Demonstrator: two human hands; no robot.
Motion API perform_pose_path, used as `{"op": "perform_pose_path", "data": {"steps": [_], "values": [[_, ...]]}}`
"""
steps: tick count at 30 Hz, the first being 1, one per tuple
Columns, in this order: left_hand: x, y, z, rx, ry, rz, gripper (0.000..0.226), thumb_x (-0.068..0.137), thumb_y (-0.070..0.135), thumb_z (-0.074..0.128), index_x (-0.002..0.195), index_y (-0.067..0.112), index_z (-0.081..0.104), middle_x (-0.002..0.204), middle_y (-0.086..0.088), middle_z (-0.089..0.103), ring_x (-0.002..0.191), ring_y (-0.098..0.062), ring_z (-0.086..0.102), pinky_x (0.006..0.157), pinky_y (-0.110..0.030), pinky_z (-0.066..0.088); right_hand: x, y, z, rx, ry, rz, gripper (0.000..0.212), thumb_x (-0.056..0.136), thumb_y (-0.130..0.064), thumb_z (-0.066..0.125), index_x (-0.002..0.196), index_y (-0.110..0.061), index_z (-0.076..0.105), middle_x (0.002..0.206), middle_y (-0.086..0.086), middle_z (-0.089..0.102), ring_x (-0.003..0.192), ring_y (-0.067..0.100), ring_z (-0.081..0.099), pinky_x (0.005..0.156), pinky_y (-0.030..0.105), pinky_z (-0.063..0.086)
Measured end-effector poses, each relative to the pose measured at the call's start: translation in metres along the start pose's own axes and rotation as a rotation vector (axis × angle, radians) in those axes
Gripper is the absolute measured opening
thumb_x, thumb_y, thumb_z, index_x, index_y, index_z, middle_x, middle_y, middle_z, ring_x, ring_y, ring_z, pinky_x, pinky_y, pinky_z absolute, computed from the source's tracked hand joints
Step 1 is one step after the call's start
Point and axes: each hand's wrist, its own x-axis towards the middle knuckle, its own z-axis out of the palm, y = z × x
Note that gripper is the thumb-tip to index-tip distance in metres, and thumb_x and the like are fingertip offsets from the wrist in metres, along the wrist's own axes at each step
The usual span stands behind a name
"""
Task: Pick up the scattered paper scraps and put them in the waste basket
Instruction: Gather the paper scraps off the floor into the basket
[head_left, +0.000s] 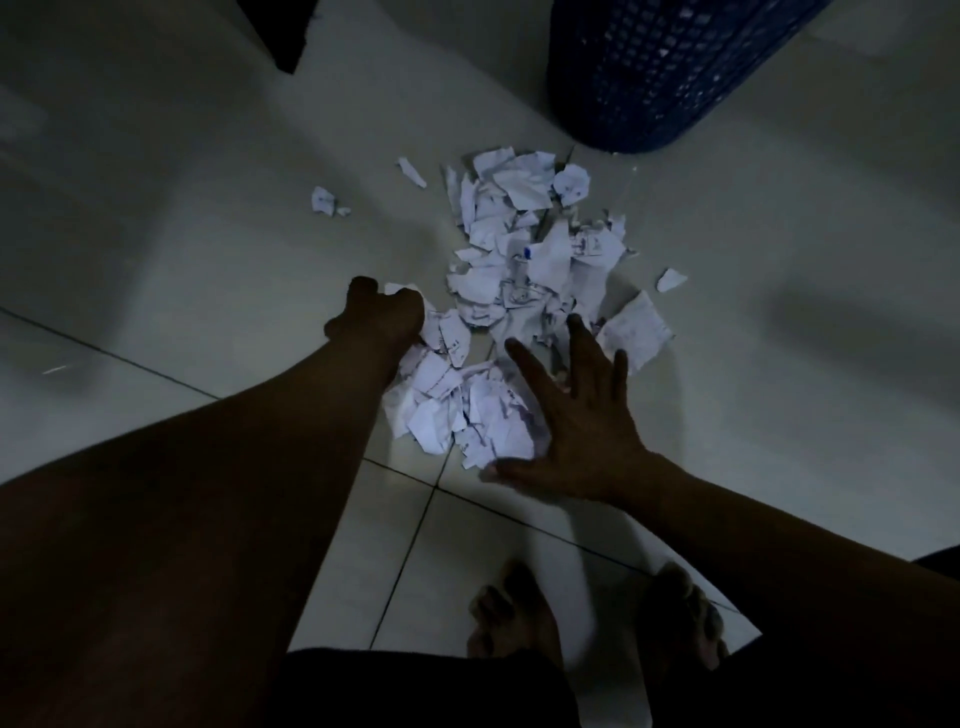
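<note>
Floor (208, 270) bears paper scraps (519, 260) between feet (511, 618) and basket (665, 67).

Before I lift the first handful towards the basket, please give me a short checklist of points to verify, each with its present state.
1. Left hand grips a bunch of the white torn paper scraps: ok.
2. Right hand holds scraps too: not ok; it lies open, fingers spread on the pile.
3. Dark blue perforated plastic waste basket stands close behind the pile: ok.
4. Basket's opening free: cannot tell; its rim is out of view.
5. All scraps gathered: not ok; one stray piece lies left of the pile, another right of it.
</note>
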Motion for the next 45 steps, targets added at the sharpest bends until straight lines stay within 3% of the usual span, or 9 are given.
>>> {"op": "perform_pose_path", "data": {"steps": [4,9,13,21,25,30,36,42,45], "values": [[0.004,0.005,0.005,-0.062,-0.010,-0.001,0.068,0.056,0.045,0.052,0.119,0.022,0.048,0.120,-0.010,0.054,0.107,-0.034,0.056,0.095,-0.046,0.048,0.008,0.016,0.007,-0.054,0.052,0.018,0.096,0.073,-0.069,0.056,0.149,-0.035,0.008,0.155,0.028,0.002,0.145,0.039,-0.001,0.108,0.069,0.002],[-0.002,0.034,-0.001,0.029,0.090,0.061,0.052,0.087,0.030,0.050,0.133,0.010,0.040,0.139,-0.014,0.044,0.127,-0.033,0.044,0.111,-0.036,0.032,0.042,0.021,-0.025,0.061,0.303,0.032,0.079,0.082,-0.059,0.053,0.148,-0.020,0.031,0.151,0.030,0.019,0.139,0.043,0.022,0.107,0.059,0.025],[0.012,0.045,-0.006,0.118,0.296,0.163,0.052,0.089,0.025,0.049,0.137,0.012,0.038,0.140,-0.020,0.034,0.128,-0.038,0.037,0.107,-0.037,0.031,0.091,0.025,-0.050,0.056,0.483,0.056,0.061,0.091,-0.047,0.047,0.140,-0.011,0.045,0.142,0.034,0.034,0.126,0.048,0.039,0.099,0.053,0.038],[0.048,0.070,-0.021,0.403,0.228,0.357,0.063,0.095,0.019,0.044,0.151,0.019,0.015,0.158,-0.022,-0.002,0.146,-0.039,0.002,0.118,-0.043,0.013,0.184,0.024,-0.079,0.147,-0.068,0.262,0.066,0.095,-0.054,0.038,0.150,-0.038,0.006,0.160,0.013,-0.002,0.144,0.038,0.009,0.116,0.052,0.015],[0.056,0.065,-0.018,0.575,0.127,0.460,0.055,0.097,0.018,0.039,0.149,0.012,0.022,0.153,-0.026,0.018,0.140,-0.041,0.024,0.112,-0.038,0.025,0.169,0.022,-0.074,-0.051,-0.250,0.080,0.060,0.096,-0.055,0.031,0.150,-0.037,0.010,0.160,0.010,-0.002,0.146,0.034,0.005,0.116,0.054,0.012],[0.029,0.041,0.010,0.674,0.204,0.759,0.038,0.086,0.022,0.036,0.112,0.002,0.056,0.108,-0.024,0.055,0.100,-0.039,0.055,0.074,-0.037,0.044,0.143,0.027,-0.071,0.056,-0.018,-0.063,0.061,0.086,-0.052,0.025,0.138,-0.027,0.044,0.152,0.013,0.032,0.139,0.030,0.032,0.113,0.051,0.022],[0.052,0.092,0.012,0.701,0.124,0.715,0.058,0.098,0.020,0.041,0.151,0.015,0.018,0.158,-0.022,-0.001,0.146,-0.038,0.007,0.116,-0.043,0.021,0.139,0.045,-0.079,0.170,0.228,0.224,0.057,0.090,-0.044,0.035,0.143,-0.024,0.037,0.154,0.016,0.025,0.141,0.033,0.026,0.112,0.057,0.021],[0.055,0.081,0.019,0.876,-0.014,0.786,0.054,0.100,0.023,0.036,0.150,0.012,0.021,0.157,-0.025,0.007,0.142,-0.040,0.019,0.112,-0.043,0.026,0.082,0.056,-0.052,0.343,0.191,0.617,0.054,0.099,-0.046,0.032,0.150,-0.033,0.019,0.160,0.011,0.006,0.147,0.029,0.005,0.114,0.060,0.004],[0.037,0.055,0.021,0.857,-0.087,0.883,0.057,0.096,0.029,0.030,0.149,0.009,0.024,0.156,-0.024,0.016,0.141,-0.038,0.024,0.111,-0.041,0.027,0.070,0.055,-0.037,0.226,0.059,0.497,0.064,0.090,-0.054,0.015,0.151,-0.034,0.014,0.160,0.013,0.003,0.147,0.029,0.003,0.113,0.059,0.000]]}}
